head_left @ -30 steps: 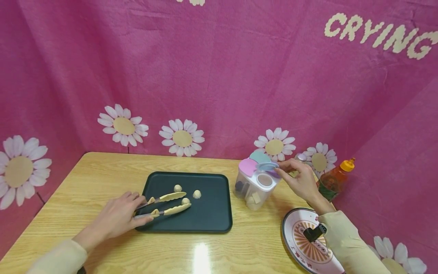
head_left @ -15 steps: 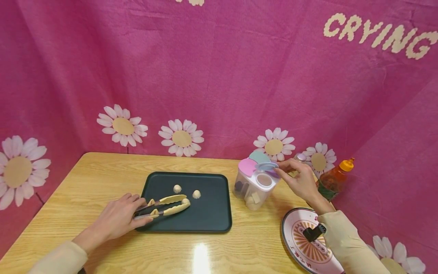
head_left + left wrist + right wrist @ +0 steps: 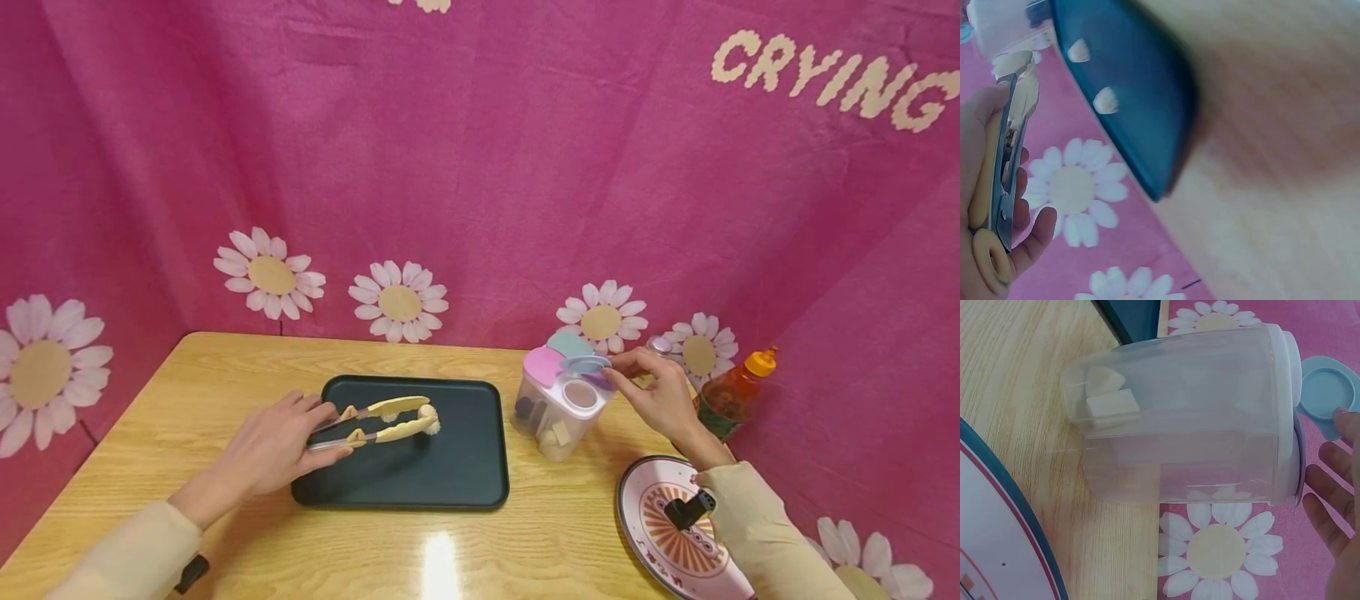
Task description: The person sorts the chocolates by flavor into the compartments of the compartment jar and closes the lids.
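Note:
My left hand point(image 3: 264, 442) grips a pair of cream-tipped tongs point(image 3: 401, 429) above the dark tray point(image 3: 457, 475). A small pale ridged ball point(image 3: 427, 411) sits between the tong tips, raised off the tray. Two similar balls lie on the tray, one point(image 3: 1079, 50) and another point(image 3: 1106, 100) in the left wrist view; the tongs partly cover them in the head view. My right hand point(image 3: 660, 396) pinches the raised light-blue lid point(image 3: 1327, 392) of a clear compartment container point(image 3: 1197, 419). Below that lid is a round opening point(image 3: 581, 393). White pieces point(image 3: 1112, 407) lie at the bottom inside.
A patterned plate point(image 3: 652, 546) lies at the right, partly under my right sleeve. Behind my right hand stand a small lidded jar point(image 3: 660, 345) and a sauce bottle point(image 3: 731, 396) with an orange cap. A pink flowered curtain point(image 3: 480, 167) hangs behind the table point(image 3: 247, 367).
The tongs have closed on the nearest ball and lifted it off the tray, moving up and rightward with my left hand. My right hand stays on the lid.

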The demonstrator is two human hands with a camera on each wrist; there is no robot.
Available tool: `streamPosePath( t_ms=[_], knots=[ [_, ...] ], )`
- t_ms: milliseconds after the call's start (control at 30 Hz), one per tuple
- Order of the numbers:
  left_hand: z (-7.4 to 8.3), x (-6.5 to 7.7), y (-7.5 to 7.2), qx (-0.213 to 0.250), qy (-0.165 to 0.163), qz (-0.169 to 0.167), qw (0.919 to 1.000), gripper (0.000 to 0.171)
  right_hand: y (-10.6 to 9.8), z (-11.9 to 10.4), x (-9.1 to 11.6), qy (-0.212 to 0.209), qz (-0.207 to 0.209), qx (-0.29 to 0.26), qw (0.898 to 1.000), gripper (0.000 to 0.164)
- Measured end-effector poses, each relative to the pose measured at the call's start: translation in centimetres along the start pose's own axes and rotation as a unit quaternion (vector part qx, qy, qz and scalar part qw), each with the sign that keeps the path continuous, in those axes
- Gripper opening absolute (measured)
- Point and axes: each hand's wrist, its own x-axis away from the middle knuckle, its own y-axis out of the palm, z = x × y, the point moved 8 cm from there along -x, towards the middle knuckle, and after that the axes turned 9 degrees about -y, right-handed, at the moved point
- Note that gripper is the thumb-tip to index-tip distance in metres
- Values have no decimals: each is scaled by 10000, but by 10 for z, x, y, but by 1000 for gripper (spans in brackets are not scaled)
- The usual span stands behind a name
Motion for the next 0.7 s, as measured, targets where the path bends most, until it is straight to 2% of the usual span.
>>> streamPosePath(
  t_ms=[300, 600, 700],
  knots=[
    [22, -25, -20, -18, 201, 169, 9997, 53, -1, -2, 0, -98, -18, 48, 9999, 19],
    [65, -53, -25, 277, 432, 166, 9985, 55, -2, 1, 0, -112, 37, 147, 9998, 20],
    [83, -60, -27, 429, 620, 262, 9968, 54, -1, -1, -2, -151, 33, 121, 9998, 19]
  ],
)
